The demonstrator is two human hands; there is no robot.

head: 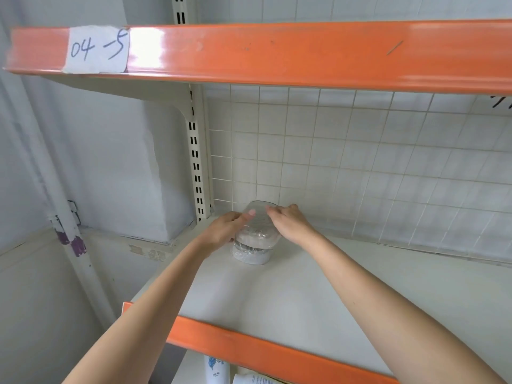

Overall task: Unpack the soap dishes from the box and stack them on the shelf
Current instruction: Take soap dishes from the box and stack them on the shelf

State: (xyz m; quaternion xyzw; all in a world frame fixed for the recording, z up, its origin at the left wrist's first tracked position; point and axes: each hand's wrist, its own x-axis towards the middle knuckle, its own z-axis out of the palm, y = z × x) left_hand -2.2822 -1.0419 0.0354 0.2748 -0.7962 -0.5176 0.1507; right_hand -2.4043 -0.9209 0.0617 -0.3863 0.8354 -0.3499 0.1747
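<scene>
clear soap dish (256, 225) tilted atop stack (252, 254), shelf (318, 300) rear-left

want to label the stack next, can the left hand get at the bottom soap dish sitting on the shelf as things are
Probably yes. The left hand already holds the upper soap dish directly above the bottom soap dish, whose near side is uncovered. The shelf around it shows nothing in the way.

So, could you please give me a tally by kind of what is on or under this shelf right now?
Wrapped soap dishes stacked at the back left of the shelf: 2, an upper soap dish on a lower soap dish
White bottles below the shelf: 2, one bottle and a second bottle
Total: 4
</scene>
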